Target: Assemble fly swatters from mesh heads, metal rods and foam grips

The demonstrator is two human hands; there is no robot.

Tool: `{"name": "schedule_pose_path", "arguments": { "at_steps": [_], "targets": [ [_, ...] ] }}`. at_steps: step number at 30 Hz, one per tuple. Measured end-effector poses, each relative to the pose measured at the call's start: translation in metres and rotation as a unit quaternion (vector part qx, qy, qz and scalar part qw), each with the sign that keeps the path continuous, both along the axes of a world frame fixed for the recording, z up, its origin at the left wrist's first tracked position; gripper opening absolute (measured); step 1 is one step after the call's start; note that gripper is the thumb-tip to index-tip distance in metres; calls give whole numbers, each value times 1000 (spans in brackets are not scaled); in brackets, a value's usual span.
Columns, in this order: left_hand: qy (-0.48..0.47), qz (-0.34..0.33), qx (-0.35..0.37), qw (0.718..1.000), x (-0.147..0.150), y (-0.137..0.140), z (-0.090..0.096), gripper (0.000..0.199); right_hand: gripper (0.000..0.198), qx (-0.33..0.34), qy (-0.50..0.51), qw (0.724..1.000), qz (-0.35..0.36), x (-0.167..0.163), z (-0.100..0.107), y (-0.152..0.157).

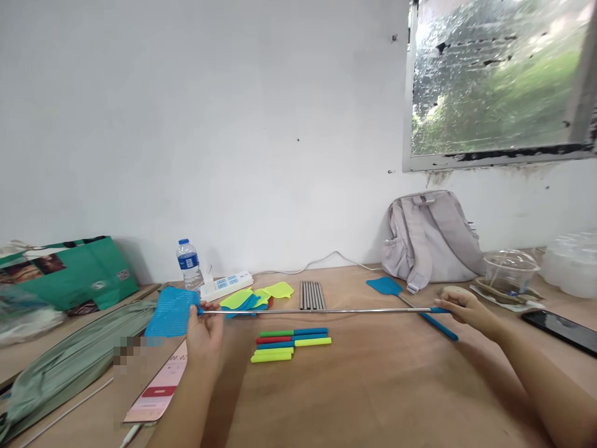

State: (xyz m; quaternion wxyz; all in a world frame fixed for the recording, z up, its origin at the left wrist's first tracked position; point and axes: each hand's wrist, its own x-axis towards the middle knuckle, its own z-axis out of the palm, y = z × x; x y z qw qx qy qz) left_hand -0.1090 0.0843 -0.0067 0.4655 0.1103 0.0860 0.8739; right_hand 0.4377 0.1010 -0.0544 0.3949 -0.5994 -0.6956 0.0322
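Blue plastic fly swatter with a long, thin silver metal rod [321,310] hung level between the two hands as I watched through the head camera, its span running from left to right above the wooden tabletop [373,386]. My left hand [205,330] was closed around its neck, just beside the blue mesh head [170,314], with the fingers curled in. My right hand [466,311] pinched the blue grip [437,310] at the far end between thumb and fingertips. I judged that holding both ends steadied the rod and kept its two joints in line, so that a push or pull could act along its length.

Below, the parts lay sorted by kind, probably so that each was easy to pick out. Short green, red, blue and yellow tubes [275,340] were stacked in rows nearest me; bare silver metal rods [311,295] lay side by side behind them; and flat yellow and blue mesh heads [280,290] overlapped in a loose pile to their left. A second blue-headed swatter [410,303] rested slantwise on the right, apart from the loose parts, perhaps to leave the middle free for handling. My view did not settle how far the rod entered the grip, since the fingers covered part of it.
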Motion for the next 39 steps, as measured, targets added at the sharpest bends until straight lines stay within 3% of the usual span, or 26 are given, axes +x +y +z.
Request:
{"name": "schedule_pose_path", "arguments": {
  "at_steps": [3,6,14,23,32,36,39],
  "targets": [
    [-5,-8,42,999,-2,-6,2,37,44,3,-17,1000,-2,-1,-7,11],
    [-4,-15,86,996,-8,-8,1,46,41,21,-79,994,-75,-4,-10,15],
    [28,86,-36,995,-9,-2,-8,52,35,-7,-132,973,-189,-27,0,3],
    [72,154,-108,979,16,1,-12,39,38,-38,-95,981,-164,-62,8,-3],
    [104,121,-142,977,52,0,-15,30,43,-73,-55,979,-184,-81,15,-11],
    [116,110,-156,975,51,0,-13,31,44,-99,-42,977,-182,-86,18,-13],
    [137,61,-173,973,43,-2,-8,24,44,-107,-39,980,-166,-74,18,-9]
  ]
}}
